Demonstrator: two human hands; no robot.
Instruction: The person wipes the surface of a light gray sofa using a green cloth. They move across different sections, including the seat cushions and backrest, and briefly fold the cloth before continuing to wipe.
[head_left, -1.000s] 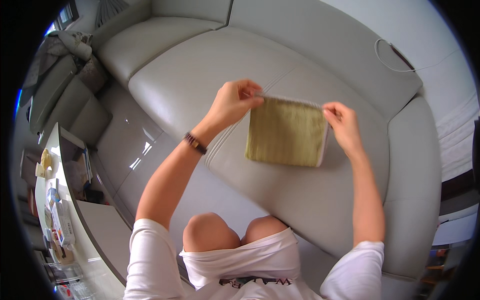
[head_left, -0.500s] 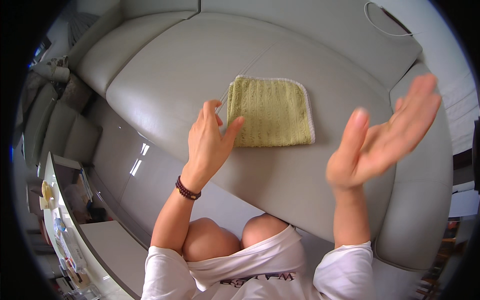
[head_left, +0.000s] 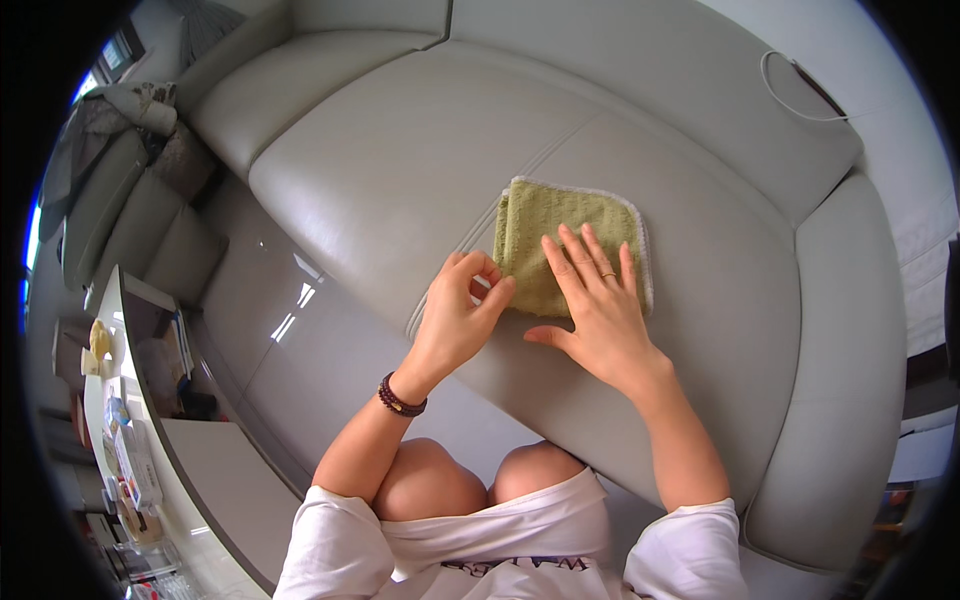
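A folded yellow-green towel [head_left: 528,215] with a pale stitched edge lies on the grey sofa seat [head_left: 400,150]. At its near left corner my left hand [head_left: 455,315] is closed, thumb and index finger pinched together at the towel's edge. The fingertips partly cover that corner. My right hand [head_left: 605,320] rests flat over the towel's near right part, fingers spread and thumb stretched out to the left past the near edge. A ring is on one of its fingers, and a dark bead bracelet circles my left wrist.
The sofa's backrest [head_left: 640,80] curves behind the seat, and an armrest [head_left: 840,370] closes it off at right. A white cable [head_left: 785,105] hangs at the far right. To the left stands a low white cabinet [head_left: 215,480] with small items along its top.
My right hand has come in from the right and down onto the towel. My left hand has closed its fingers at the towel's near left corner. The whole view has shifted slightly.
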